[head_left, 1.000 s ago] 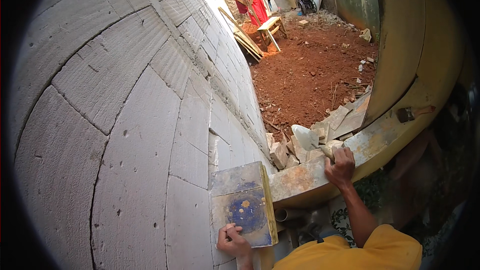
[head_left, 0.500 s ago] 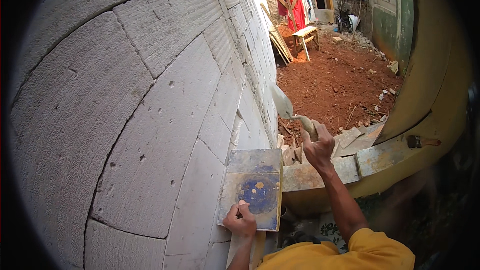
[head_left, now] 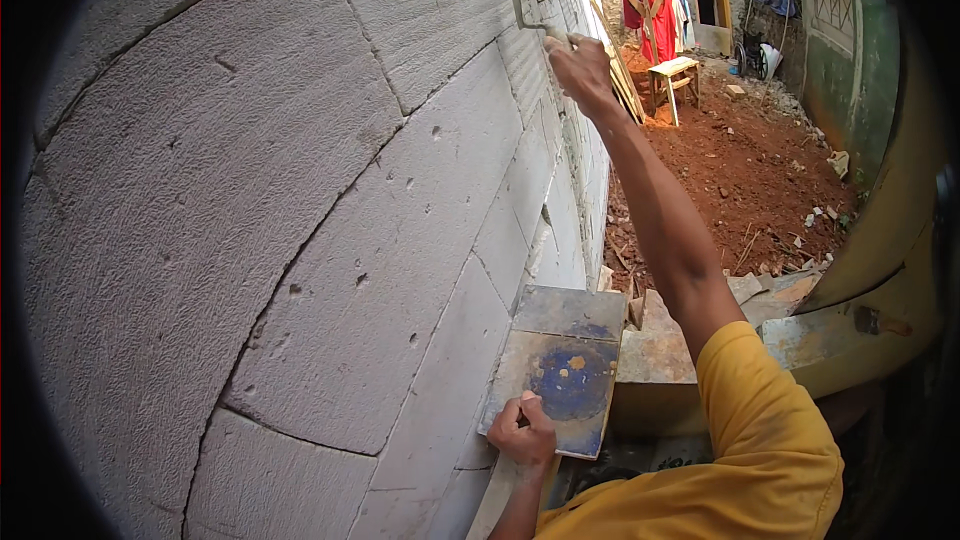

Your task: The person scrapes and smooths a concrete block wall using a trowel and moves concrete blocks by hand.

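My right hand (head_left: 583, 72) is raised far up along the pale block wall (head_left: 330, 230), arm stretched out. It is closed round the handle of a trowel (head_left: 519, 8), whose blade shows edge-on against the wall near a vertical joint. My left hand (head_left: 522, 427) is curled into a fist, thumb uppermost, at the near left corner of a worn board (head_left: 565, 410) with a blue patch and dried specks. What its fingers hold, if anything, is hidden. The board lies close beside the wall's foot.
A low ledge (head_left: 655, 355) runs rightward from the board, bearing a paintbrush (head_left: 868, 321). Beyond lies red soil (head_left: 720, 180) with rubble. Farther back stand a wooden bench (head_left: 675, 75), leaning planks (head_left: 622, 80) and hanging clothes (head_left: 660, 28). A curved wall (head_left: 880, 240) bounds the right.
My right hand has swung up and left from over the ledge, bringing the trowel to the wall. The view has shifted left. My left hand stays at the board's corner.
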### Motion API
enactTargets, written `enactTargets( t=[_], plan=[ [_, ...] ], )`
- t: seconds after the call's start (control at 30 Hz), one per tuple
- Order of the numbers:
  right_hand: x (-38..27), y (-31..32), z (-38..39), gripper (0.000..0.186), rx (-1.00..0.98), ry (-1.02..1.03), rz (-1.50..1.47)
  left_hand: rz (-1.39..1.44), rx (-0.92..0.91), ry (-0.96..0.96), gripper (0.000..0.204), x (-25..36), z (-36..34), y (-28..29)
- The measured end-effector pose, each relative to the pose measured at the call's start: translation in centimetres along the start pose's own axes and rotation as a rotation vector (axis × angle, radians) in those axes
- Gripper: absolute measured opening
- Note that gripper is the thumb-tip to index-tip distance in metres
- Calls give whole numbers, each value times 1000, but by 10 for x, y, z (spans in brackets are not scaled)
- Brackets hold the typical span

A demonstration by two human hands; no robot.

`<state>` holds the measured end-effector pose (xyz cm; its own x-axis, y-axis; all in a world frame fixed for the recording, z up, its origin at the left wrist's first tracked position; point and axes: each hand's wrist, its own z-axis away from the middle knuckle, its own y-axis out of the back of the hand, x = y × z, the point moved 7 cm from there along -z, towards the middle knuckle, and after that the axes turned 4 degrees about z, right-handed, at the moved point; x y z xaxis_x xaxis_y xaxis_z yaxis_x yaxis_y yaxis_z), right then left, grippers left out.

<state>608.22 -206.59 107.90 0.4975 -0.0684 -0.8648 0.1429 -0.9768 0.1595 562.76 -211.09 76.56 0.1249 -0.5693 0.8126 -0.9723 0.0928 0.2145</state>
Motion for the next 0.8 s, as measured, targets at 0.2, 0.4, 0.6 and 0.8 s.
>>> enactTargets(
  t=[0.2,0.4,0.6,0.8],
  plan=[
    [-7,-12,-39,38,-6,186,-19,-23,6,18,29,2,-1,2],
    [-9,-23,-71,41,-78,160,-43,-30,-9,42,28,6,-3,3],
    [-8,-18,-90,49,-86,164,-37,-25,-11,45,26,3,-3,3],
    [-32,-4,-87,46,-63,285,129,-40,4,44,25,5,-3,3]
  ],
)
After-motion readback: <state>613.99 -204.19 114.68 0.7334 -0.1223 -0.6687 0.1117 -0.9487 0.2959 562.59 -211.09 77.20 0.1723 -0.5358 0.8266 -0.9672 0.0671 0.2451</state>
